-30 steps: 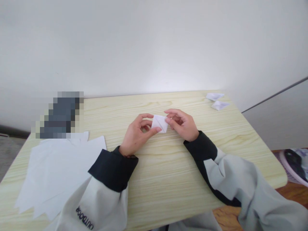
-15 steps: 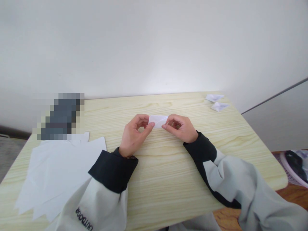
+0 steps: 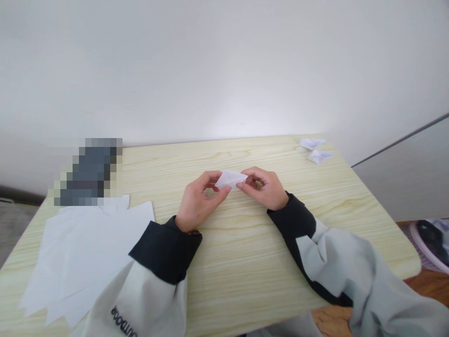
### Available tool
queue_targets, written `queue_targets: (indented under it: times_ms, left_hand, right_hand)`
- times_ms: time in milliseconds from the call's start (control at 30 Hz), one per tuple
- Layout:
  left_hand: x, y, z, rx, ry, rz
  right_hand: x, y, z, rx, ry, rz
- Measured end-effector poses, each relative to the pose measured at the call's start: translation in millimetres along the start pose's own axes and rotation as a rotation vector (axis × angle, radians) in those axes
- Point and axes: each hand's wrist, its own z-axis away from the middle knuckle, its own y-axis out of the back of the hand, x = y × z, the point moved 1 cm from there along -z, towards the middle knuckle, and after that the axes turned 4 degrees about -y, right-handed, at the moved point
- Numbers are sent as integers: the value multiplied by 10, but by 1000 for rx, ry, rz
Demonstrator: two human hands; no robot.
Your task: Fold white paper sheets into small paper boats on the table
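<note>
Between my hands is a small folded piece of white paper (image 3: 230,178), pointed at its right end and held over the middle of the table. My left hand (image 3: 201,199) pinches its left side, thumb on the near face and fingers behind. At the right end, my right hand (image 3: 264,188) grips the tip between thumb and forefinger. Two folded white paper pieces, one farther back (image 3: 312,143) and one nearer (image 3: 320,156), lie at the table's far right corner.
Loose white paper sheets (image 3: 94,248) overlap on the left of the wood-grain table (image 3: 242,276). Behind them lies a dark, pixelated flat object (image 3: 91,168). A white wall (image 3: 217,70) borders the far edge. A pink basket (image 3: 423,245) stands beyond the right edge.
The folded paper has turned from a near-rectangular outline to a pointed, tilted one. My left thumb has slid slightly right along it; my right hand has barely moved.
</note>
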Motion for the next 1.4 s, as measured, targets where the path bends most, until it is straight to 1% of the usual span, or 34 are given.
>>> queue_targets:
  times_ms: [67, 133, 267, 367, 467, 567, 667, 767, 867, 933, 1033, 1233, 1400]
  left_hand:
    - [12, 5, -5, -16, -16, -33]
    - [33, 21, -10, -1, -53, -91]
    - [66, 51, -17, 19, -127, -155]
    - [72, 57, -18, 23, -133, -161]
    - [68, 52, -19, 13, -130, -160]
    - [51, 40, -22, -26, -130, -183]
    - [19, 31, -21, -69, -143, -268]
    - [-14, 32, -13, -104, -166, -409]
    - [-35, 37, -1, -125, -188, -519]
    - [-44, 40, 5, -128, -209, -552]
    - [-50, 46, 6, -132, -224, -560]
    - [-43, 55, -15, -172, -185, -535]
    - [-46, 51, -21, -149, -180, -526]
  right_hand:
    - [-7, 1, 2, -6, -1, -6]
    - [-20, 2, -2, -11, 5, -5]
    - [-58, 5, -20, 3, 94, 6]
    - [-72, 10, -30, 6, 147, 17]
    - [-61, 14, -30, -16, 140, 41]
    - [-28, 11, -28, -20, 130, 88]
    - [12, -4, -29, -25, 139, 163]
    - [27, -20, -32, -48, 150, 256]
    - [11, -19, -33, -49, 180, 341]
    - [1, -9, -33, -42, 193, 371]
    - [9, 12, -34, -54, 195, 378]
    - [35, 47, -44, -124, 157, 269]
    - [2, 54, -66, -159, 113, 283]
